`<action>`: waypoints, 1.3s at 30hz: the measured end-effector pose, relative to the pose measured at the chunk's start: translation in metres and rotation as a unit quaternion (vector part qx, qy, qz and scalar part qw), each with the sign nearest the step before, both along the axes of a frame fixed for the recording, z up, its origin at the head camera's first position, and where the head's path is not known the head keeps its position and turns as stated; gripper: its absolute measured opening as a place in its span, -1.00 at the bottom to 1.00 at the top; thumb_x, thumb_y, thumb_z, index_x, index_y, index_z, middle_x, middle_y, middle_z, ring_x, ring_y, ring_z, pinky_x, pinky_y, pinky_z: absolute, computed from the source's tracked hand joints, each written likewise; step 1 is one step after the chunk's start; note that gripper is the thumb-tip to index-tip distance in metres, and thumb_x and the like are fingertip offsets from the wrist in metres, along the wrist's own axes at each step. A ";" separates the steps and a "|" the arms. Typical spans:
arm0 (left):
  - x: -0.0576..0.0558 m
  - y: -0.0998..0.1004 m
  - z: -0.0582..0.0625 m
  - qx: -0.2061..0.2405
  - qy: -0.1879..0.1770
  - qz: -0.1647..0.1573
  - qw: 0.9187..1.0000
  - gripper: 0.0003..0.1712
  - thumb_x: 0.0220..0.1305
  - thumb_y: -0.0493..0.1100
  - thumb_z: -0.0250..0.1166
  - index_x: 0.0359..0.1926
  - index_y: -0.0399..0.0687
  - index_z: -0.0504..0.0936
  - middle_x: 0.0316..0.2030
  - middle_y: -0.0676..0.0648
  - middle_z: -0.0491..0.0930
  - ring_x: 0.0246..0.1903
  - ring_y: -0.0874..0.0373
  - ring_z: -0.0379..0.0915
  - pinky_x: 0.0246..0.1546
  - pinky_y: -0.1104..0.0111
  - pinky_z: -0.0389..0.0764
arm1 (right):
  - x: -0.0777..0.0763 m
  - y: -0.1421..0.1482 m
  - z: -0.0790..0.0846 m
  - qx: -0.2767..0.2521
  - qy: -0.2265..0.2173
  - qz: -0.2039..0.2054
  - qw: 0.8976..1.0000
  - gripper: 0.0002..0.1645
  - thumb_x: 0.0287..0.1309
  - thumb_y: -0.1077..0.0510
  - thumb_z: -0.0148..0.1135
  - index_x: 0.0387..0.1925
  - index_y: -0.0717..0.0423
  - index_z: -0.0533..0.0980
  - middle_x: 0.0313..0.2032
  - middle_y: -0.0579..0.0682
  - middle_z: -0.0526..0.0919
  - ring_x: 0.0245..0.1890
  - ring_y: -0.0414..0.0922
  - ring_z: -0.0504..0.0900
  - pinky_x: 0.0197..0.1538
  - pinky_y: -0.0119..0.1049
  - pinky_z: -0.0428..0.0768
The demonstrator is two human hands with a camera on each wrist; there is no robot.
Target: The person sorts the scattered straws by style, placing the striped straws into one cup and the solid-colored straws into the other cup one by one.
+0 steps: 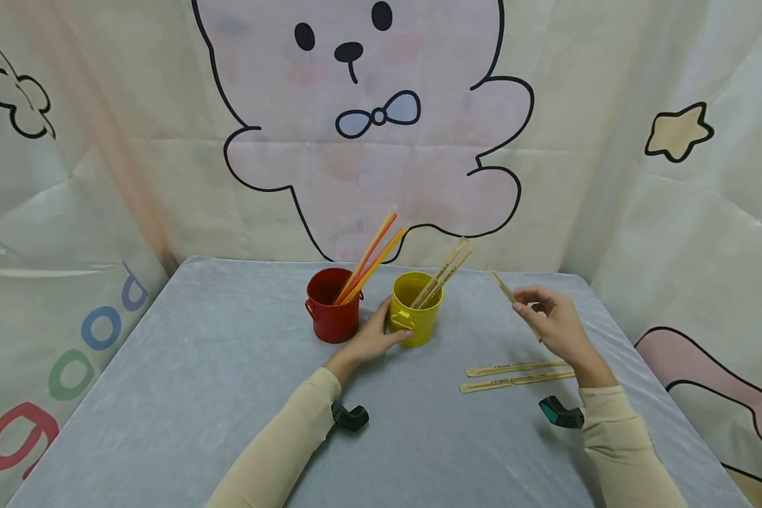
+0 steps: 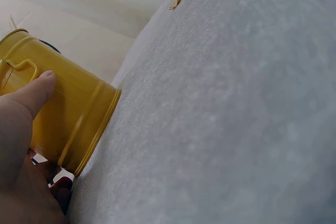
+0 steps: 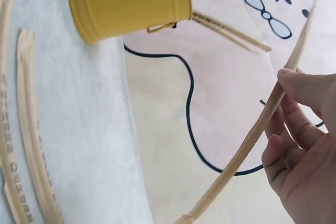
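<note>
Where the loose straws (image 1: 514,367) lie: flat on the cloth-covered bench (image 1: 165,395), side by side and slightly apart, print showing on their paper wrappers.
Right hand (image 1: 555,324): raised above the bench; thumb and fingers pinch the held straw (image 3: 258,125) partway along its length.
Held straw position: tilted, clear of the bench, apart from the yellow bucket (image 1: 419,330).
Left hand (image 1: 371,337): thumb on the front wall of the yellow bucket beside its handle, fingers curled around the left side.
Yellow bucket contents: two paper-wrapped straws (image 1: 449,274), leaning right above the rim; bucket upright.
Red bucket (image 1: 336,326): upright, just left of the yellow one; yellow and orange straws (image 1: 368,254) lean right inside.
Backdrop (image 1: 368,169): sheet printed with a bear in a blue bow tie.
</note>
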State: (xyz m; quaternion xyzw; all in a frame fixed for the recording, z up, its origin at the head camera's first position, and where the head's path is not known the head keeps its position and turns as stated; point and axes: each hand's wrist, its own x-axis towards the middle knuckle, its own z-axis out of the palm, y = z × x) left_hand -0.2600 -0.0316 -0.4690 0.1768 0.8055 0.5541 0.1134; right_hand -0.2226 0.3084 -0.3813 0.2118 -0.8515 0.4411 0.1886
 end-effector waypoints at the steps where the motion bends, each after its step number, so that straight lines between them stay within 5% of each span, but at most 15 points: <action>1: 0.000 0.000 0.000 0.001 0.000 0.000 1.000 0.01 0.35 0.09 0.34 0.62 0.10 -0.06 0.60 -0.05 0.05 0.61 0.01 -0.10 0.60 -0.06 -0.06 | 0.001 -0.002 0.003 -0.015 0.004 0.007 1.000 -0.80 0.23 0.50 0.23 -0.10 0.47 0.59 -0.25 -0.44 0.62 -0.26 -0.48 0.56 -0.28 -0.61 0.52; 9: 0.001 -0.001 0.001 0.005 0.009 -0.004 1.000 0.00 0.37 0.06 0.33 0.61 0.07 -0.06 0.60 -0.06 0.05 0.61 0.01 -0.11 0.60 -0.04 -0.06 | 0.011 -0.008 0.014 -0.126 0.002 0.048 0.991 -0.80 0.27 0.50 0.18 -0.10 0.37 0.61 -0.20 -0.33 0.71 -0.20 -0.41 0.65 -0.15 -0.65 0.60; 16: 0.002 0.000 0.000 0.011 0.005 -0.002 1.000 0.00 0.36 0.06 0.33 0.61 0.09 -0.05 0.60 -0.05 0.05 0.61 0.01 -0.12 0.61 -0.04 -0.07 | 0.013 -0.013 0.024 -0.231 -0.007 0.089 0.969 -0.79 0.23 0.59 0.13 -0.12 0.49 0.56 -0.24 -0.20 0.75 -0.22 -0.33 0.68 -0.13 -0.58 0.61; 22: 0.002 0.000 0.001 0.016 0.008 0.002 1.000 -0.01 0.36 0.04 0.34 0.61 0.10 -0.04 0.60 -0.06 0.05 0.61 0.00 -0.12 0.60 -0.05 -0.07 | 0.011 -0.018 0.036 -0.256 -0.003 0.150 0.955 -0.73 0.26 0.59 0.09 -0.11 0.35 0.59 -0.19 -0.18 0.77 -0.17 -0.30 0.71 -0.07 -0.56 0.64; 31: 0.003 0.002 0.002 0.030 0.007 0.002 1.000 0.00 0.35 -0.06 0.36 0.61 0.02 -0.04 0.59 -0.12 0.06 0.60 -0.05 -0.10 0.60 -0.06 -0.07 | 0.012 -0.036 0.051 -0.324 0.002 0.145 0.935 -0.68 0.23 0.59 0.13 -0.18 0.23 0.64 -0.22 -0.10 0.78 -0.24 -0.26 0.71 -0.14 -0.51 0.66; 39: 0.020 0.000 0.034 0.042 -0.002 -0.006 0.999 -0.04 0.36 -0.16 0.34 0.59 -0.18 -0.02 0.57 -0.24 0.07 0.59 -0.16 -0.10 0.59 -0.12 -0.07 | 0.005 -0.054 0.060 -0.386 0.008 0.176 0.906 -0.59 0.22 0.66 0.03 -0.21 0.21 0.64 -0.27 -0.03 0.78 -0.24 -0.19 0.72 -0.17 -0.43 0.66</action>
